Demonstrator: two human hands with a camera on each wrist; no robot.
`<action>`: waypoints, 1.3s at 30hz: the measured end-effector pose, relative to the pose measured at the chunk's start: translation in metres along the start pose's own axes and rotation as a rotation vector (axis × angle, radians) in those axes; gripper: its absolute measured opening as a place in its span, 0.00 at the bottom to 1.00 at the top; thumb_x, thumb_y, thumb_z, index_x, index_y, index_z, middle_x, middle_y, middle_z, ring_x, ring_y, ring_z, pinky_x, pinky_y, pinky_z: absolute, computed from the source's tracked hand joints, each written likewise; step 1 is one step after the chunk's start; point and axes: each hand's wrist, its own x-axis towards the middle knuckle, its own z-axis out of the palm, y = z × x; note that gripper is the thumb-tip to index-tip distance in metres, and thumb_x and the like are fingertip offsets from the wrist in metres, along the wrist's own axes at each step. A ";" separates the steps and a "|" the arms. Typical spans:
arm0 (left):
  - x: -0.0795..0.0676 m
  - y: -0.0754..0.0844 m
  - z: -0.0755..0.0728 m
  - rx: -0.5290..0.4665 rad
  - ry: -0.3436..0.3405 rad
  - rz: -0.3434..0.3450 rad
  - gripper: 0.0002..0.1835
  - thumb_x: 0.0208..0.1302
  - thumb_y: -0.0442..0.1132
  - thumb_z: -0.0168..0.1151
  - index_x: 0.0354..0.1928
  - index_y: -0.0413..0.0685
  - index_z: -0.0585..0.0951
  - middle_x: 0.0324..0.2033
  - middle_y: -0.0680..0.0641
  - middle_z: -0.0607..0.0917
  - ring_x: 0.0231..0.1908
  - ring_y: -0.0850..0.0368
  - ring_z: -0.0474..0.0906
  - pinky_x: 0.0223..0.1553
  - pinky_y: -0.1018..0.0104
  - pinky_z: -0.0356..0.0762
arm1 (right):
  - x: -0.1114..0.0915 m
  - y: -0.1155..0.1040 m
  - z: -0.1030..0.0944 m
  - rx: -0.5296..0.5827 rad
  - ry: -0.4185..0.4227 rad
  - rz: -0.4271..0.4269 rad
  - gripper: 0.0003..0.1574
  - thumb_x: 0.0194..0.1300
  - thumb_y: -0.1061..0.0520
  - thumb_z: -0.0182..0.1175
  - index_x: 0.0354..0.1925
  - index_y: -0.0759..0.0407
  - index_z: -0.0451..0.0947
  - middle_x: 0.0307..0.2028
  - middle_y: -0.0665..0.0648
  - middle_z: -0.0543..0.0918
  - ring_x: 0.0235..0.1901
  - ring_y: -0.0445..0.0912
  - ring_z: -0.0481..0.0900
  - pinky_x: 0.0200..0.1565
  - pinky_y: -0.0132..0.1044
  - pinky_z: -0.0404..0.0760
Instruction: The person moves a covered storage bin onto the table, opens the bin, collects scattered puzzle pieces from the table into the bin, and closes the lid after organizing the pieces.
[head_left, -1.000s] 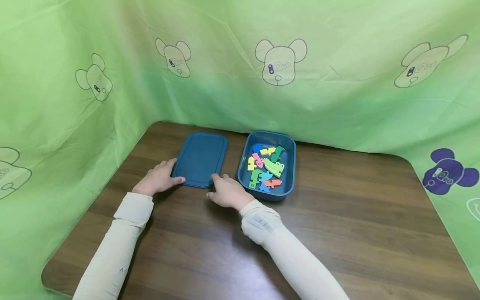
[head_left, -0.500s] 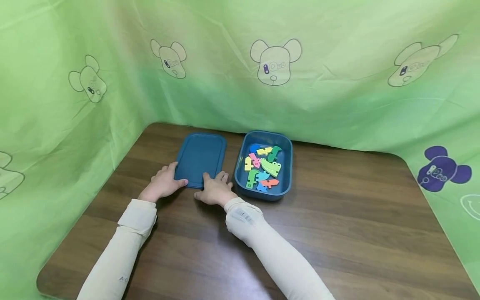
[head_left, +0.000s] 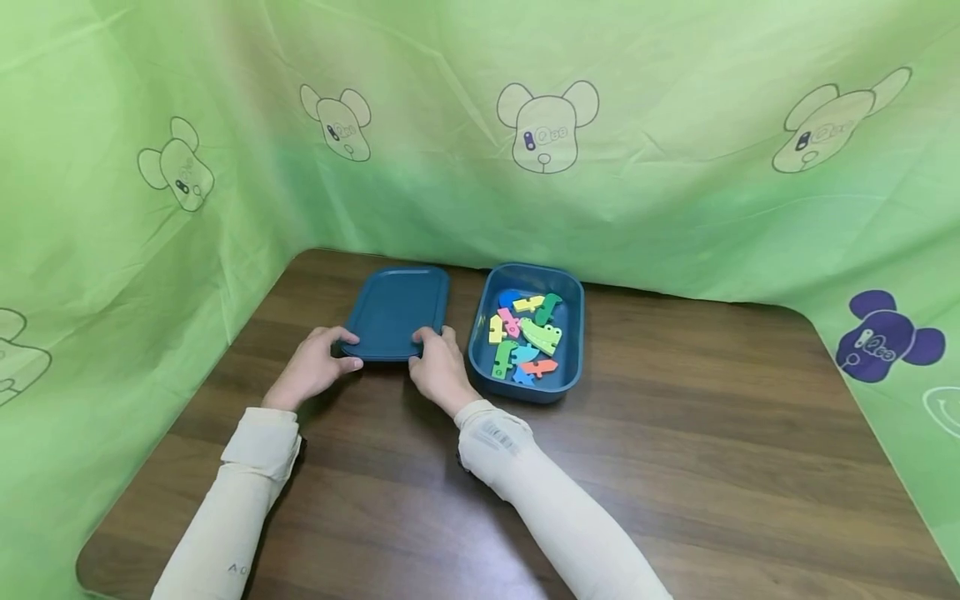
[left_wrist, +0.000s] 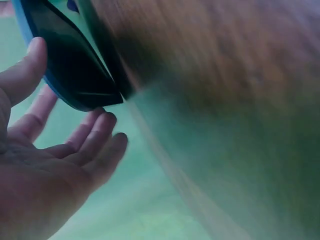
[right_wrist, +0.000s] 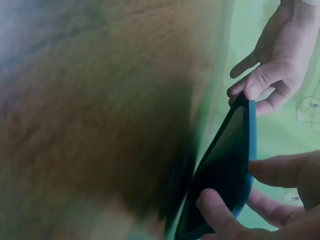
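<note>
A dark blue rectangular lid [head_left: 401, 308] is tilted, its near edge raised off the table. The left hand [head_left: 313, 365] pinches its near left corner between thumb and fingers. At the near right corner, the right hand [head_left: 441, 367] grips the lid too. The left wrist view shows the underside of the lid [left_wrist: 75, 65] with the thumb against its edge. In the right wrist view, both hands hold the raised edge of the lid [right_wrist: 227, 150]. Right of the lid stands a blue open box [head_left: 573, 333] with several colourful puzzle pieces [head_left: 540, 335] in it.
The brown wooden table [head_left: 675, 442] has a rounded left corner. A green cloth [head_left: 637, 217] with printed bear heads hangs along the back and sides, close behind the lid and the box. The box stands just right of the right hand.
Both hands have taken hold of the lid's near corners. The near edge of the lid has come up from the table. The box and its pieces stay in place.
</note>
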 end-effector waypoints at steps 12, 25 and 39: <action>-0.008 0.011 -0.002 -0.070 0.152 0.073 0.14 0.56 0.41 0.70 0.44 0.51 0.80 0.53 0.39 0.72 0.52 0.41 0.68 0.52 0.46 0.63 | -0.015 -0.008 -0.015 -0.043 0.109 -0.119 0.20 0.64 0.55 0.63 0.54 0.56 0.76 0.68 0.69 0.52 0.49 0.64 0.75 0.50 0.50 0.73; -0.010 0.056 0.014 -0.151 0.202 0.165 0.13 0.56 0.41 0.70 0.43 0.52 0.80 0.53 0.43 0.73 0.51 0.45 0.68 0.49 0.50 0.65 | -0.037 0.006 -0.056 -0.080 0.248 -0.162 0.18 0.62 0.51 0.65 0.50 0.52 0.78 0.68 0.67 0.58 0.60 0.63 0.65 0.56 0.55 0.67; -0.001 0.103 0.064 -0.122 0.176 0.227 0.11 0.54 0.42 0.71 0.39 0.55 0.80 0.49 0.46 0.73 0.52 0.49 0.68 0.50 0.54 0.67 | -0.070 0.060 -0.092 -0.154 0.381 -0.163 0.17 0.58 0.52 0.68 0.46 0.52 0.80 0.63 0.73 0.64 0.52 0.68 0.72 0.49 0.60 0.70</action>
